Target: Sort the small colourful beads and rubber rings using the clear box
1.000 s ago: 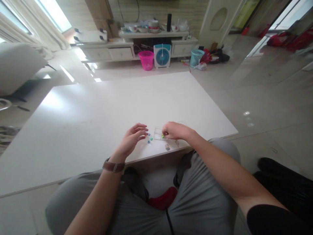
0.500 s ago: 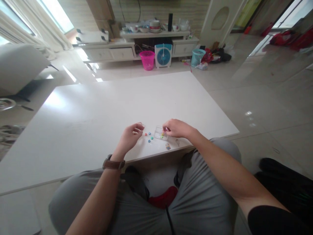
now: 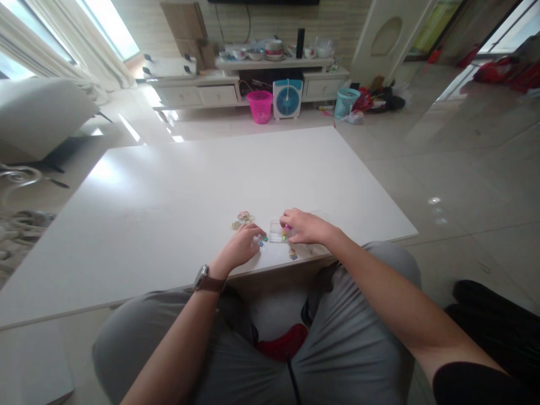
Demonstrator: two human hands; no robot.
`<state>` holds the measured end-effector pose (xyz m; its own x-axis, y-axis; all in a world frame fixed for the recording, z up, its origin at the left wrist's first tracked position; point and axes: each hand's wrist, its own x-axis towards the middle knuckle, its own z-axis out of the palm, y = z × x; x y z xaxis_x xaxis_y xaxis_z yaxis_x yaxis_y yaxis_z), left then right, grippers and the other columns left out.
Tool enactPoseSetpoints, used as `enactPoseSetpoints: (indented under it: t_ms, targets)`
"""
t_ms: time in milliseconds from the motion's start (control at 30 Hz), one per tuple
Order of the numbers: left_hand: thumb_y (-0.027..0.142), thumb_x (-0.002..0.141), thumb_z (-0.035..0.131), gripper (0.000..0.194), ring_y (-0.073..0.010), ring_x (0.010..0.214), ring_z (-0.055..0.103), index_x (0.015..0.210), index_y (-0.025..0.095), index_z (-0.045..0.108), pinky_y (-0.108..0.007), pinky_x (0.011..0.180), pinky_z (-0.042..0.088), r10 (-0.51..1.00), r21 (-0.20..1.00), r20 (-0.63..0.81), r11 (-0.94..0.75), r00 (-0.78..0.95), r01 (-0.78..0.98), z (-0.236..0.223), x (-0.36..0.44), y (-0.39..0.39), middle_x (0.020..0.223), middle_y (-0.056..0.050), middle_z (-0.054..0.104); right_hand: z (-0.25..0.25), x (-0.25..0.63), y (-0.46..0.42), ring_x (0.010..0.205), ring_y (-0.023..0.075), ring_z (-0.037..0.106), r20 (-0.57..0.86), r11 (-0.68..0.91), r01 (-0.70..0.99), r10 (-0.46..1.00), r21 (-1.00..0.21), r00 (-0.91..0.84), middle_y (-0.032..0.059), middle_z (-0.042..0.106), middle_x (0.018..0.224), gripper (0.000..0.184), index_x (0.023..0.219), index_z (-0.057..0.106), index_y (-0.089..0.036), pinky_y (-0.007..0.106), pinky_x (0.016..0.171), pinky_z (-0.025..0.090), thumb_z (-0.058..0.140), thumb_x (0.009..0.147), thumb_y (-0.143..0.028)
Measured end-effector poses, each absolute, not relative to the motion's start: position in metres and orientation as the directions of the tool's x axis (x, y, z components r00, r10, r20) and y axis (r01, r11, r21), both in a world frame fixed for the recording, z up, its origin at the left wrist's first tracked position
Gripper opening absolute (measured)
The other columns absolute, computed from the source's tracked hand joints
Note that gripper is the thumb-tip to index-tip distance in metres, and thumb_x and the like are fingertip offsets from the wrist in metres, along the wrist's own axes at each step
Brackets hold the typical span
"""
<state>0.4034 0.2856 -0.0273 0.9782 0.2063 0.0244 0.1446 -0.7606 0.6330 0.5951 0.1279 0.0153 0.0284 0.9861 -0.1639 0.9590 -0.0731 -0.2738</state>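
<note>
A small clear plastic box lies near the front edge of the white table. My right hand rests just right of it, fingers pinched on a tiny pink piece at the box's rim. My left hand lies palm down left of the box, its fingertips closed over small coloured beads. Thin rubber bands sit just beyond the left hand. A small sticker lies at the table edge below the box.
Beyond the table stand a pink basket, a blue fan and a teal basket before a low white cabinet holding dishes. A grey sofa is at the left. My knees sit under the table edge.
My left hand has dropped from a raised pose onto the beads left of the box, uncovering the rubber bands. My right hand stays at the box, now pinching a pink piece.
</note>
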Motion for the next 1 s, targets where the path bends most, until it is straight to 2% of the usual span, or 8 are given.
enactPoseSetpoints:
  t_ms: [133, 300, 433, 633, 833, 1000]
  targets:
    - [0.01, 0.073, 0.057, 0.03, -0.0257, 0.102, 0.058, 0.1, 0.019, 0.067, -0.041, 0.097, 0.048, 0.205, 0.596, -0.005, -0.785, 0.979, 0.167, -0.022, 0.402, 0.283, 0.102, -0.008, 0.065, 0.013, 0.596, 0.129, 0.102, 0.0232, 0.054, -0.139, -0.028, 0.948, 0.99, -0.317, -0.017, 0.0093, 0.061, 0.106, 0.023, 0.099, 0.064, -0.015, 0.029, 0.086, 0.042, 0.068, 0.078, -0.007]
    - [0.016, 0.075, 0.067, 0.029, -0.0234, 0.095, 0.061, 0.103, 0.02, 0.063, -0.038, 0.088, 0.05, 0.222, 0.631, -0.012, -0.754, 0.975, 0.179, -0.027, 0.403, 0.283, 0.1, -0.006, 0.064, 0.015, 0.591, 0.131, 0.102, 0.0235, 0.054, -0.121, 0.002, 0.941, 0.992, -0.34, -0.046, 0.0098, 0.062, 0.105, 0.021, 0.099, 0.064, -0.015, 0.03, 0.087, 0.042, 0.067, 0.08, -0.007]
    - [0.01, 0.077, 0.062, 0.017, -0.0194, 0.085, 0.063, 0.091, 0.019, 0.063, -0.032, 0.08, 0.051, 0.276, 0.648, -0.032, -0.726, 0.961, 0.231, -0.028, 0.404, 0.284, 0.094, -0.005, 0.065, 0.011, 0.585, 0.134, 0.105, 0.024, 0.054, -0.081, 0.031, 0.937, 0.995, -0.349, -0.063, 0.0103, 0.063, 0.107, 0.021, 0.1, 0.065, -0.015, 0.031, 0.09, 0.043, 0.067, 0.081, -0.007]
    - [0.01, 0.077, 0.06, 0.011, -0.0178, 0.074, 0.062, 0.083, 0.018, 0.064, -0.029, 0.069, 0.047, 0.285, 0.607, -0.068, -0.748, 0.956, 0.266, -0.025, 0.402, 0.293, 0.08, -0.003, 0.066, 0.006, 0.58, 0.137, 0.105, 0.0233, 0.055, -0.041, 0.072, 0.916, 0.995, -0.396, -0.096, 0.0104, 0.065, 0.107, 0.019, 0.099, 0.065, -0.015, 0.031, 0.091, 0.044, 0.072, 0.082, -0.011]
    - [0.01, 0.075, 0.061, 0.019, -0.0172, 0.069, 0.061, 0.091, 0.018, 0.067, -0.028, 0.066, 0.046, 0.323, 0.592, -0.104, -0.74, 0.941, 0.32, -0.024, 0.398, 0.304, 0.075, -0.002, 0.067, 0.009, 0.575, 0.138, 0.1, 0.023, 0.057, -0.038, 0.068, 0.907, 0.995, -0.416, -0.092, 0.0096, 0.065, 0.104, 0.023, 0.097, 0.065, -0.015, 0.031, 0.085, 0.044, 0.08, 0.081, -0.019]
    - [0.007, 0.075, 0.059, 0.018, -0.0173, 0.067, 0.061, 0.087, 0.018, 0.067, -0.029, 0.066, 0.046, 0.372, 0.588, -0.111, -0.723, 0.922, 0.362, -0.016, 0.393, 0.308, 0.07, -0.002, 0.067, 0.011, 0.579, 0.137, 0.099, 0.0236, 0.057, 0.029, 0.078, 0.908, 0.997, -0.411, -0.072, 0.0098, 0.065, 0.102, 0.02, 0.098, 0.066, -0.015, 0.032, 0.084, 0.045, 0.078, 0.083, -0.023]
